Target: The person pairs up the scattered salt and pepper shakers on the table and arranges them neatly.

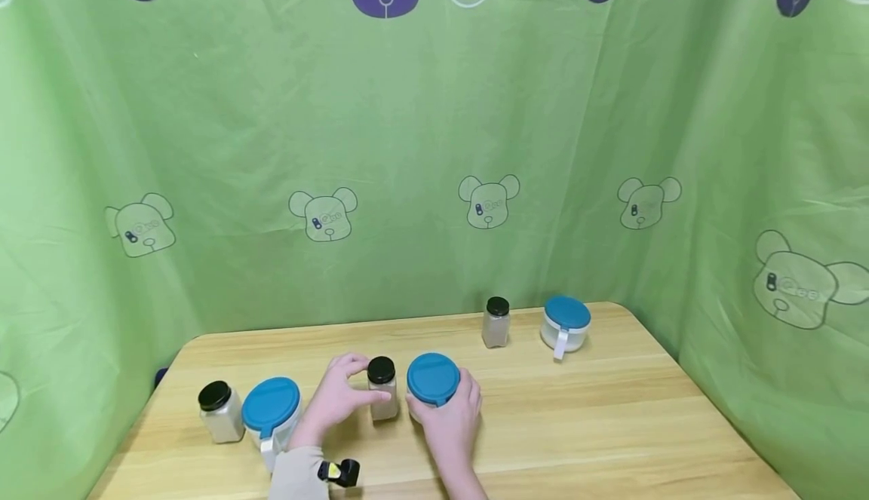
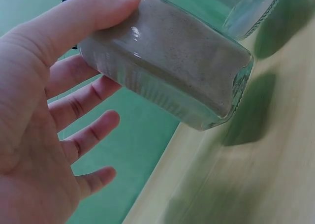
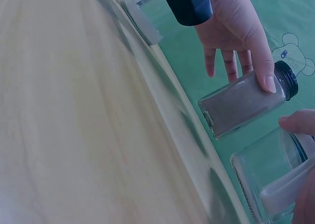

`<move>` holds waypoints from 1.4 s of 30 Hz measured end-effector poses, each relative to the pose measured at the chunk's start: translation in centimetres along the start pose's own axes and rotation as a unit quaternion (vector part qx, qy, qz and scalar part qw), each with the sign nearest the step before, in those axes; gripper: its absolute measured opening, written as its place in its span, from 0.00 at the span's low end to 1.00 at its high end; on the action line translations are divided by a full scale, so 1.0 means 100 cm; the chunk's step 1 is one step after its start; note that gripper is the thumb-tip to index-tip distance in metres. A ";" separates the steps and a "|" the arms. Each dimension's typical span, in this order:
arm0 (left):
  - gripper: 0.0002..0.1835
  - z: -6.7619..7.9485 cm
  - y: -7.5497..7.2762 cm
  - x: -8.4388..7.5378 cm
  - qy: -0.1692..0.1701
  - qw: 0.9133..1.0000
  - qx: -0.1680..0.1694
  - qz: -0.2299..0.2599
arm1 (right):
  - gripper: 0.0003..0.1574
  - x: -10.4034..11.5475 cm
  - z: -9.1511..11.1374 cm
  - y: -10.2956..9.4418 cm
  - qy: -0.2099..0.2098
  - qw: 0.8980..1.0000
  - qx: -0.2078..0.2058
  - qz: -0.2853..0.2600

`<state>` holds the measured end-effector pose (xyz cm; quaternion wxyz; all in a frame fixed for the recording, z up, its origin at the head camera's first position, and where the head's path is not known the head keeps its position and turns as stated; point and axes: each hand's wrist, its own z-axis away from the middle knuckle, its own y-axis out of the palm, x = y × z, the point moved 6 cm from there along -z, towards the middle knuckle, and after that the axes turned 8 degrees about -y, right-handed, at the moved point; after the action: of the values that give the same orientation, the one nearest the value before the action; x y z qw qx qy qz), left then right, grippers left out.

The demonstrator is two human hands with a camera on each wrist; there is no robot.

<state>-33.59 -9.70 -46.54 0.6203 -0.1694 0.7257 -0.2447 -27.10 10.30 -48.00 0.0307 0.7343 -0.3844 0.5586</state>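
My left hand (image 1: 334, 400) pinches a square glass jar (image 1: 384, 403) with a black lid, thumb on the near side and fingers behind. Grey-brown powder fills most of this jar (image 2: 167, 56) in the left wrist view, where the other fingers spread free below it. A gap shows between its base and the tabletop in the right wrist view. Just to the right, my right hand (image 1: 453, 418) grips a clear glass pot with a blue lid (image 1: 433, 378), fingers round its right side. Its pale handle (image 3: 285, 187) points toward the palm. Both containers are upright, side by side.
On the left of the wooden table (image 1: 611, 424) stand another black-lidded jar (image 1: 224, 418) and a blue-lidded pot (image 1: 271, 406), partly behind my left forearm. Farther back on the right are a third black-lidded jar (image 1: 496, 326) and blue-lidded pot (image 1: 566, 324). Green curtain (image 1: 407, 259) surrounds the table.
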 end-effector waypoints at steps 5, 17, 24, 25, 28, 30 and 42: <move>0.37 0.002 0.000 0.002 -0.004 1.000 0.006 0.001 | 0.63 0.000 0.002 0.002 -0.001 1.000 0.000 0.002; 0.36 0.002 0.001 0.007 -0.014 1.000 0.016 -0.004 | 0.64 0.000 0.005 0.006 0.004 1.000 0.005 0.011; 0.36 0.002 0.001 0.008 -0.015 1.000 0.019 -0.002 | 0.64 -0.002 0.005 0.009 0.001 1.000 0.005 0.017; 0.36 0.002 0.001 0.008 -0.015 1.000 0.019 -0.002 | 0.64 -0.002 0.005 0.009 0.001 1.000 0.005 0.018; 0.34 0.001 0.001 0.007 -0.012 1.000 0.020 -0.005 | 0.64 -0.002 0.005 0.011 0.001 1.000 0.006 0.018; 0.33 0.001 0.001 0.007 -0.009 1.000 0.022 -0.008 | 0.64 -0.002 0.005 0.012 0.001 1.000 0.007 0.017; 0.30 0.001 -0.001 0.009 -0.001 0.999 0.022 -0.026 | 0.64 -0.003 0.007 0.017 0.006 1.000 0.008 0.003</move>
<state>-33.62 -10.26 -47.28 0.6178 -0.1750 0.7150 -0.2767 -27.57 8.89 -49.14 0.0250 0.7300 -0.3821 0.5661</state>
